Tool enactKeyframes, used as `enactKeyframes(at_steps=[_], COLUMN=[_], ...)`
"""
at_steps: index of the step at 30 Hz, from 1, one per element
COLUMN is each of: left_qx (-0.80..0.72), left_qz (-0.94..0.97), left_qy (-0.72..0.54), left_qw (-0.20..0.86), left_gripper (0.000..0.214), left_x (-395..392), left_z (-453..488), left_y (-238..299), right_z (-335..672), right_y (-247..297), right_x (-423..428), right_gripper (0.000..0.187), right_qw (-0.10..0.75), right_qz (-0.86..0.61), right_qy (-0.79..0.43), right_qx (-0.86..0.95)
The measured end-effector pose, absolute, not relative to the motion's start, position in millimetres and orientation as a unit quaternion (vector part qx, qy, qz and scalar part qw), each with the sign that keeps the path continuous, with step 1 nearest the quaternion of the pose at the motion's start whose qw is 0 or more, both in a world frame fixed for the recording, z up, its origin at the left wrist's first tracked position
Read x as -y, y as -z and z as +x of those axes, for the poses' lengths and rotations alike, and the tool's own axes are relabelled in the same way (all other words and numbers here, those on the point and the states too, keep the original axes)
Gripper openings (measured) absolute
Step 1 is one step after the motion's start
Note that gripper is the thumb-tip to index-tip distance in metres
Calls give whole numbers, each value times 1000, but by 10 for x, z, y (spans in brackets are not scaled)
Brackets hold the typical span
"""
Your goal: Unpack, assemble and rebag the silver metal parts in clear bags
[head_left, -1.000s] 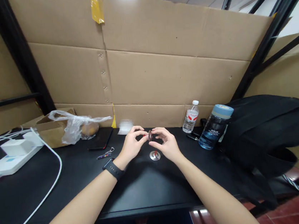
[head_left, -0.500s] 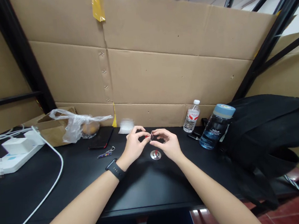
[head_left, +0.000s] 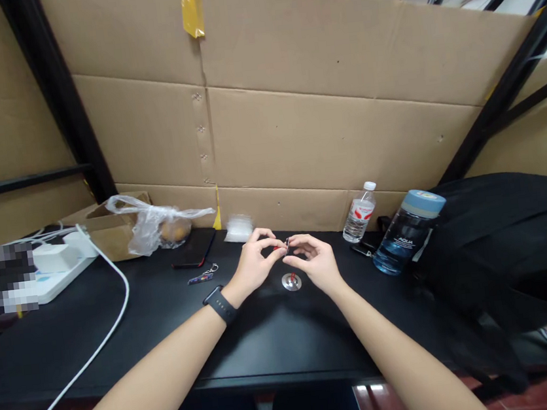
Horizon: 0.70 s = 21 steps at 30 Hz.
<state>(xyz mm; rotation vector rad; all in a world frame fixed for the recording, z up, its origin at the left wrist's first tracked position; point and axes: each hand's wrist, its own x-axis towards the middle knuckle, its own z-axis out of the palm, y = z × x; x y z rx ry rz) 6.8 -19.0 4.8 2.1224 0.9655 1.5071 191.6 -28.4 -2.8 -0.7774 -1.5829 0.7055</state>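
Observation:
My left hand (head_left: 255, 263), with a black watch on its wrist, is closed in a pinch at the middle of the table. Its thumb and forefinger hold a small metal cymbal (head_left: 287, 247), seen almost edge-on, with a bit of red cord at the fingertips. From the other side my right hand (head_left: 318, 260) pinches the same cymbal, fingers bent. Just below the hands a second small cymbal (head_left: 291, 282) lies flat on the black table, silvery, with a domed centre and a red cord. The fingers hide part of the held cymbal.
On the right stand a clear water bottle (head_left: 359, 213), a blue-lidded bottle (head_left: 408, 232) and a black backpack (head_left: 513, 230). Leftward lie a keychain (head_left: 201, 278), a black flat case (head_left: 193, 248), a plastic bag (head_left: 150, 229) and a white power strip (head_left: 58, 282) with a cable. Cardboard (head_left: 286, 144) walls the back.
The whole view has shifted, so things sit slightly farther right in the picture. Both hands still hold the cymbal above the table, with little change in their fingers.

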Motion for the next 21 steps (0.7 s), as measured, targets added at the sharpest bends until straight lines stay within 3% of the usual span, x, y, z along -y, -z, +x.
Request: enactKeyframes(at_steps=[21], left_qx=[-398], left_qz=[773], left_qy=[-491], left_qw=[42], left_gripper=[10], left_x=[248], left_z=[63], left_y=[-64], right_z=[1864], right_y=[-4], right_x=[328], right_gripper=[30], right_qw=[593], right_qz=[-333], right_qy=[-293], right_qx=[672])
